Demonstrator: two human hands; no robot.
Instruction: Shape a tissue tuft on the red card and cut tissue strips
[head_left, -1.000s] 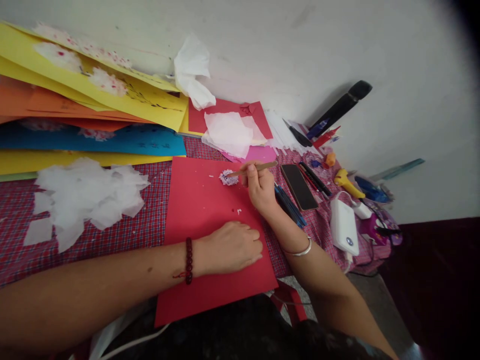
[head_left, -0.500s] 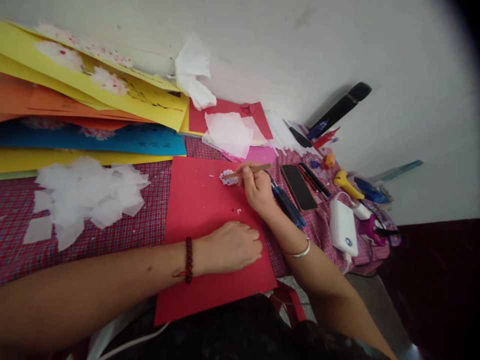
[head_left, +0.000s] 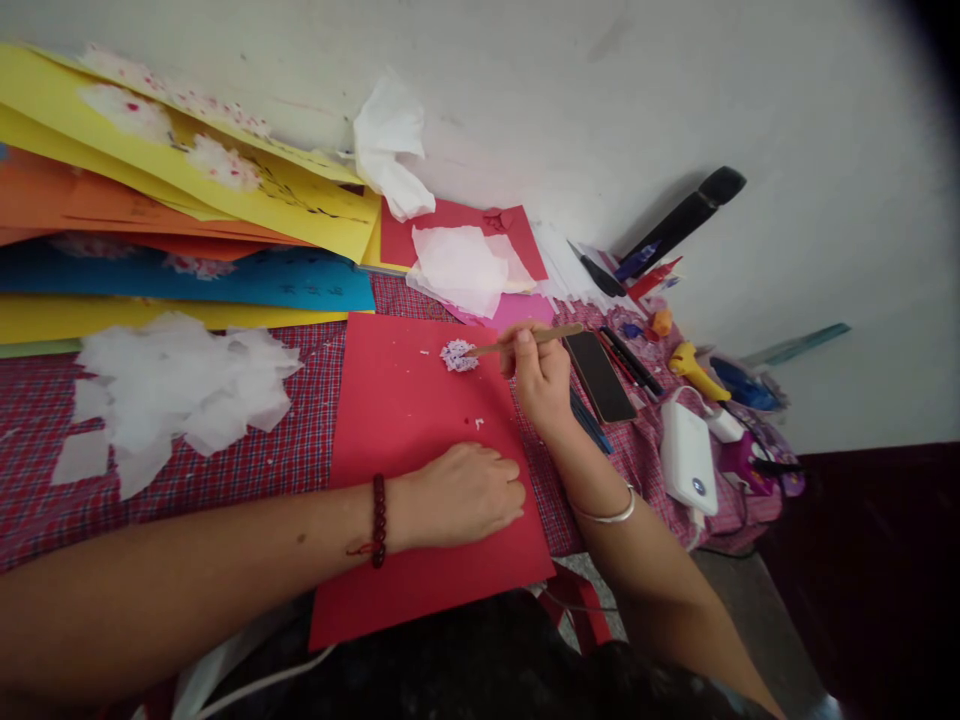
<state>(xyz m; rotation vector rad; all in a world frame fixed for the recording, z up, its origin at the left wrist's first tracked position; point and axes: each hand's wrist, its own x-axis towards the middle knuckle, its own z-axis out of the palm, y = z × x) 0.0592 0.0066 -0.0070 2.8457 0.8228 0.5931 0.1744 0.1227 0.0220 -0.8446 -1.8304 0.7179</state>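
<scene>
Pinched in my right hand (head_left: 541, 375) is a thin wooden stick (head_left: 491, 347). The stick's left tip meets a small clump of white and purple paper bits (head_left: 459, 356) on the red paper sheet (head_left: 397, 400). My left hand (head_left: 465, 497) rests on the lower part of that sheet with its fingers curled in. No object shows in it, though the palm side is hidden. A few tiny white scraps (head_left: 480, 424) lie between my two hands.
A pile of white tissue pieces (head_left: 187, 380) lies left of the sheet. Yellow, orange and blue papers (head_left: 300, 285) are stacked behind it. To the right are a phone (head_left: 600, 376), pens (head_left: 631, 362), a yellow glue gun (head_left: 697, 370) and a white power bank (head_left: 688, 455).
My right hand has moved a little to the right, and the stick has drawn back from across the clump to its right side. My left hand stays put.
</scene>
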